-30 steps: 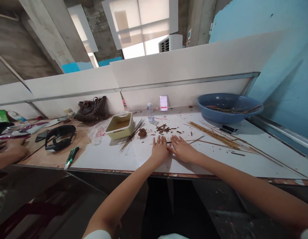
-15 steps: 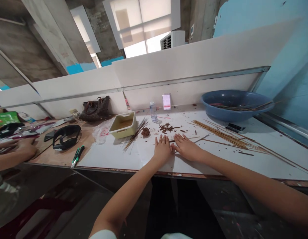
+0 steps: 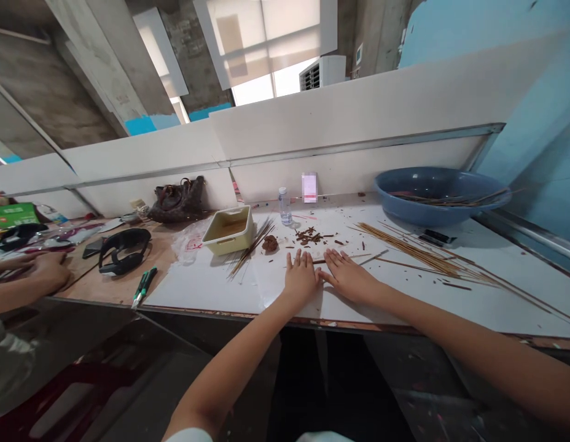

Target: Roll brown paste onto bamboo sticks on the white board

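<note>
My left hand [image 3: 300, 277] lies flat on the white tabletop, its fingers stretched forward. Beside it, my right hand [image 3: 350, 277] is also flat, with the thumbs close together. A thin brown stick [image 3: 319, 262] runs beneath the fingers of both hands and shows in the gap between them; the rest is partly covered. Just beyond my fingertips is a scatter of short brown pieces [image 3: 309, 236]. A lump of brown, dough-like material [image 3: 269, 244] sits to the left of them. Right of my right hand lies a thin grey strip [image 3: 374, 257].
Thin tan sticks [image 3: 405, 248] spread out at right, before a blue basin [image 3: 432, 212] holding more sticks. A clear bottle [image 3: 285, 212] stands behind the pieces. Left are a yellowish tub [image 3: 228, 244], a green-handled cutter [image 3: 144, 286], a black headset [image 3: 123, 252] and another person's hand [image 3: 50, 273].
The gap between my hands looks slightly wider, with more of the stick showing there. Both hands stay flat in nearly the same place, and the camera view has shifted a little.
</note>
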Demonstrator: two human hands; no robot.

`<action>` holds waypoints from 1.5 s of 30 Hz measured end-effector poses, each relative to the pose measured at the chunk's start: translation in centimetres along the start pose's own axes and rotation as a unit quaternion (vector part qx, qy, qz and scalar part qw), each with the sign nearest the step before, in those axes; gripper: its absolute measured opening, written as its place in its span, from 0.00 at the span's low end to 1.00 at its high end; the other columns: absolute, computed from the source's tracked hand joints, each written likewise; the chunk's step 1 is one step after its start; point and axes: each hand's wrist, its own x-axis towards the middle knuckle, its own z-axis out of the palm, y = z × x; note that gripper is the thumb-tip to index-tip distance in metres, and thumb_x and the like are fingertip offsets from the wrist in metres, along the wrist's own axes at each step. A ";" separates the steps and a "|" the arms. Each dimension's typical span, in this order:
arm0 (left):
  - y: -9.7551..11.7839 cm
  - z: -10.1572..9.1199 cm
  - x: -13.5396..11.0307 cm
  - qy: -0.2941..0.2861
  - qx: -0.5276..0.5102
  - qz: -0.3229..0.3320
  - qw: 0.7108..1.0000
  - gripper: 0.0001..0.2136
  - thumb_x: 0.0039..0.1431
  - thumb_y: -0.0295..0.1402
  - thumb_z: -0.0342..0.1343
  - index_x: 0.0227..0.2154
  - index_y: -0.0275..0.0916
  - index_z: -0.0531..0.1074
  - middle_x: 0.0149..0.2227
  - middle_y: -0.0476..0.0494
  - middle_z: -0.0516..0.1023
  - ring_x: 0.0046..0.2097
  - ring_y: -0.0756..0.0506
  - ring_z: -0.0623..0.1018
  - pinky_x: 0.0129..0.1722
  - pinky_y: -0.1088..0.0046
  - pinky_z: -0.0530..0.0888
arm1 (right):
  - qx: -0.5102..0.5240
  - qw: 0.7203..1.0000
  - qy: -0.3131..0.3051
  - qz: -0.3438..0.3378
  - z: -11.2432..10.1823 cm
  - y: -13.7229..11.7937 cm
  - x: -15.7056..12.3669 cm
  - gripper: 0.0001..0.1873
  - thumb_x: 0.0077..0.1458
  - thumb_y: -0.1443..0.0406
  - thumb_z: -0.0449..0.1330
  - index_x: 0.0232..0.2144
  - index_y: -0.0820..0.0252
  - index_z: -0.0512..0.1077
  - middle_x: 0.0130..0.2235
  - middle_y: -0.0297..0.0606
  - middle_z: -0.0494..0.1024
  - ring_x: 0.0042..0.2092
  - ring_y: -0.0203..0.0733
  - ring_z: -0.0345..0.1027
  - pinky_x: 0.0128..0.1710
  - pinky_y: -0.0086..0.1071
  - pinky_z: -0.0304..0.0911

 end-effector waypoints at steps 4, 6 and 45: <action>0.3 0.7 -3.6 0.031 0.009 0.025 0.999 0.31 0.81 0.43 0.39 0.78 0.31 0.59 0.79 0.32 0.61 0.82 0.35 0.54 0.82 0.42 0.50 | -0.002 0.999 0.025 -0.022 1.2 -0.5 -3.6 0.45 0.78 0.41 0.41 0.81 0.65 0.53 0.79 0.59 0.57 0.80 0.60 0.50 0.80 0.64 0.44; 0.8 1.2 -5.1 0.045 0.014 0.036 0.998 0.31 0.81 0.42 0.39 0.79 0.32 0.58 0.80 0.33 0.58 0.82 0.35 0.53 0.82 0.42 0.49 | -0.002 0.999 0.034 -0.034 1.5 -0.9 -5.0 0.44 0.79 0.42 0.39 0.81 0.66 0.52 0.79 0.59 0.57 0.80 0.60 0.50 0.80 0.66 0.44; 1.8 1.9 -0.9 -0.015 -0.014 0.041 0.999 0.34 0.80 0.45 0.38 0.80 0.29 0.54 0.81 0.32 0.52 0.82 0.37 0.54 0.82 0.51 0.52 | 0.037 0.999 0.009 -0.010 1.2 0.4 -1.6 0.50 0.77 0.39 0.35 0.81 0.72 0.50 0.80 0.60 0.50 0.82 0.60 0.43 0.81 0.58 0.42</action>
